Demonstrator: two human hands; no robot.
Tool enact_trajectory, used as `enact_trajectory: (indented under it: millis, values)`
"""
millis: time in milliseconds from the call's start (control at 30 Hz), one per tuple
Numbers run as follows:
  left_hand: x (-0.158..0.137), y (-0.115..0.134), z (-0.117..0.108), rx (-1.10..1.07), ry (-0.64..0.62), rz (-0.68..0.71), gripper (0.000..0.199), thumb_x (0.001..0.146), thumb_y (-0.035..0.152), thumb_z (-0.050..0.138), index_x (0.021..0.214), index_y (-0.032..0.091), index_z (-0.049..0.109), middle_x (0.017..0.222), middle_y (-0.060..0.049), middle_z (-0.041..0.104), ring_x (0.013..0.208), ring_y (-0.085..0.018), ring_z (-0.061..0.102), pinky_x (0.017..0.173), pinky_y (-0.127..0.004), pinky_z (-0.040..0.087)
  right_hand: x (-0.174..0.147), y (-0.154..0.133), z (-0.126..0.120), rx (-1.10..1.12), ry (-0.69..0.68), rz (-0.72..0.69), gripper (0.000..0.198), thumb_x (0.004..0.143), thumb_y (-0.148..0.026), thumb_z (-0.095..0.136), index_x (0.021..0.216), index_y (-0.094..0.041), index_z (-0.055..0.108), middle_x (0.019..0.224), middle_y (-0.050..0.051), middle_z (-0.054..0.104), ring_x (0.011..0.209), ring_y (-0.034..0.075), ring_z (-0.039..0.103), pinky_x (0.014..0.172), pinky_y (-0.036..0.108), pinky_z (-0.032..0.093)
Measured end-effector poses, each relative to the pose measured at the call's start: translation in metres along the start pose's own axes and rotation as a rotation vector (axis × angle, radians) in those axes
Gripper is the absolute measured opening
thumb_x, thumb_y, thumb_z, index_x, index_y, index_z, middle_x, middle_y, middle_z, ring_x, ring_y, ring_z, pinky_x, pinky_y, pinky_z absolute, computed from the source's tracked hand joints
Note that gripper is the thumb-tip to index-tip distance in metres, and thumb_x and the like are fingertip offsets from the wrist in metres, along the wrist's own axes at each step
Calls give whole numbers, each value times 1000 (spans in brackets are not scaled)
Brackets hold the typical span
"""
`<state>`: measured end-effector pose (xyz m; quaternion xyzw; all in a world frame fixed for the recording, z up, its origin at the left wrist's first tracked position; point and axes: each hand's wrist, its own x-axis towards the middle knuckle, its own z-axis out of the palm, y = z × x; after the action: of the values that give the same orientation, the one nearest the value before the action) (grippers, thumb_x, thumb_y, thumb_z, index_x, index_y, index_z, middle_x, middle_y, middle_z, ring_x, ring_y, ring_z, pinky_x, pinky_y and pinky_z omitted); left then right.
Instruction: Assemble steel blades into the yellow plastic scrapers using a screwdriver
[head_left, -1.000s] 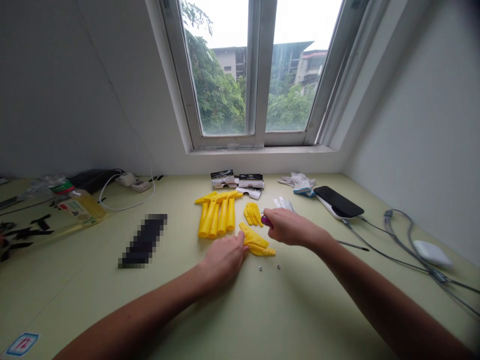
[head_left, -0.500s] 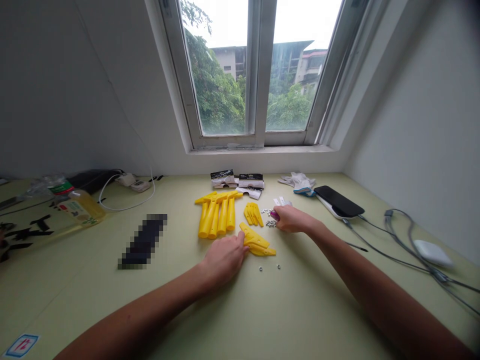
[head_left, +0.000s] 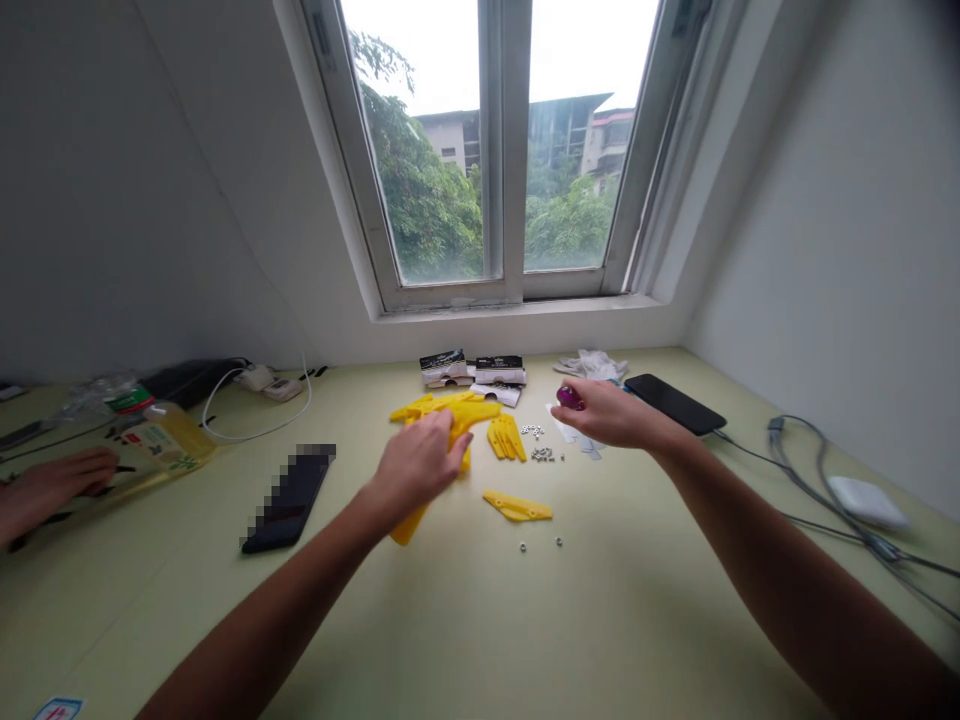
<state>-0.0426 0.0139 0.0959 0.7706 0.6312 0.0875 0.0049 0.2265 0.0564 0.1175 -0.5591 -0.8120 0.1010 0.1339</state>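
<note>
My left hand (head_left: 421,455) is closed around a yellow plastic handle (head_left: 407,526), whose wider head pokes out past the fingers. It is over a row of similar yellow handles (head_left: 426,404), mostly hidden behind it. My right hand (head_left: 611,410) is raised, its fingers wrapped round a small rounded purple object (head_left: 570,398); the rest of that object is hidden. Below lie small silver screws (head_left: 541,454), nuts (head_left: 532,430) and grey-white blades (head_left: 589,445). A flat yellow plate (head_left: 517,507) lies nearer me, with two nuts (head_left: 541,545) before it. More yellow plates (head_left: 507,439) are fanned out behind.
Small black-and-white boxes (head_left: 471,370) and white gloves (head_left: 591,364) sit by the window. At right are a phone (head_left: 675,402), cables (head_left: 829,490) and a white case (head_left: 866,503). A dark phone (head_left: 289,500), a juice bottle (head_left: 165,430) and another person's hand (head_left: 64,485) are left.
My left hand has gone from the yellow plates to the upper left and now grips a handle. The upper plate has left its spot. My right hand has lifted the purple object from the screws.
</note>
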Motion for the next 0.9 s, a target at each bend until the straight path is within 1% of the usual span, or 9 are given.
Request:
enact_trajectory:
  millis: [67, 133, 267, 333, 500, 600, 733, 833, 900]
  values:
    - [27, -14, -10, -4, -81, -120, 41, 90, 52, 37, 96, 18, 59, 97, -10, 66, 83, -22, 62, 68, -28, 44, -7, -7, -11, 30, 57, -18, 29, 84, -48, 47, 77, -20, 47, 75, 3, 59, 63, 15, 49, 56, 26, 31]
    - [55, -25, -11, 6, -121, -167, 45, 85, 57, 45, 90, 16, 62, 93, -12, 68, 81, -23, 63, 65, -27, 44, -15, -13, -20, 39, 102, -14, 31, 85, -51, 46, 77, -20, 47, 72, 3, 58, 61, 14, 47, 55, 26, 30]
    - [95, -36, 4, 23, -173, -254, 43, 77, 56, 57, 89, 16, 65, 92, -12, 70, 82, -24, 66, 61, -24, 45, -25, -21, -25, 65, 137, -49, 31, 85, -50, 46, 76, -20, 49, 71, 1, 58, 61, 13, 47, 55, 25, 30]
    - [103, -38, 14, 33, -189, -280, 43, 76, 56, 58, 92, 17, 65, 94, -11, 70, 83, -24, 66, 62, -23, 46, -26, -23, -21, 68, 72, -102, 29, 84, -47, 49, 74, -20, 50, 70, 1, 58, 61, 13, 48, 55, 24, 30]
    - [107, -44, 27, 90, -199, -286, 50, 74, 60, 59, 96, 16, 65, 103, -14, 68, 93, -26, 64, 69, -24, 47, -17, -24, 0, -12, -196, -180, 23, 80, -43, 54, 74, -20, 57, 70, 2, 61, 63, 14, 51, 54, 24, 30]
    - [105, -45, 26, 120, -196, -286, 54, 73, 63, 57, 99, 16, 64, 104, -15, 68, 95, -27, 64, 73, -26, 47, -13, -23, 8, -53, -219, -168, 23, 79, -43, 54, 77, -21, 59, 75, 4, 63, 65, 16, 53, 53, 24, 30]
    - [102, -42, 19, 141, -184, -273, 57, 74, 65, 54, 100, 15, 63, 103, -17, 67, 94, -31, 63, 73, -34, 48, -12, -21, 7, -46, -200, -168, 24, 80, -43, 53, 77, -20, 58, 74, 4, 63, 65, 15, 53, 53, 24, 31]
    - [93, -31, 9, 151, -141, -226, 55, 80, 62, 51, 104, 14, 61, 103, -19, 65, 95, -33, 62, 74, -39, 48, -14, -18, -1, 0, -189, -166, 25, 81, -44, 53, 77, -20, 57, 74, 3, 62, 65, 15, 53, 52, 23, 31]
    - [78, -17, 6, 139, -109, -144, 47, 85, 56, 47, 106, 16, 59, 104, -16, 65, 96, -31, 61, 77, -38, 47, -14, -14, -6, 28, -177, -151, 25, 81, -44, 54, 78, -20, 57, 75, 3, 63, 65, 15, 54, 52, 23, 31]
